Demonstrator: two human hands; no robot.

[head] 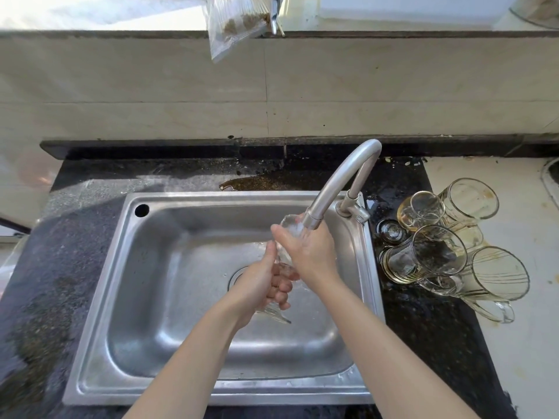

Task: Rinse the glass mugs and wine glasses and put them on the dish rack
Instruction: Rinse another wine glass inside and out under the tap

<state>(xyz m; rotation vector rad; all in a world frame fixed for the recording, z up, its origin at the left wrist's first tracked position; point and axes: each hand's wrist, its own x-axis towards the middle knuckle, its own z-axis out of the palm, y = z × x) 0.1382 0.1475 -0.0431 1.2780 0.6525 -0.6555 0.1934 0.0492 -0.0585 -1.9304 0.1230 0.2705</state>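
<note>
Over the steel sink [169, 297] I hold a clear wine glass [276, 316] tilted, bowl up under the faucet [341, 179], where water runs into it. My right hand [308, 252] wraps the bowl near the spout. My left hand [266, 285] grips the stem, and the glass foot shows below its fingers. On the counter to the right of the sink stand several glass mugs [438, 255] close together, some stained brownish, plus a small upside-down glass [391, 232].
The black stone counter [75, 237] surrounds the sink and is wet, with a brown puddle [266, 182] behind the basin. A plastic bag [233, 28] hangs from the ledge above the tiled wall. A pale counter surface [529, 343] lies at the right.
</note>
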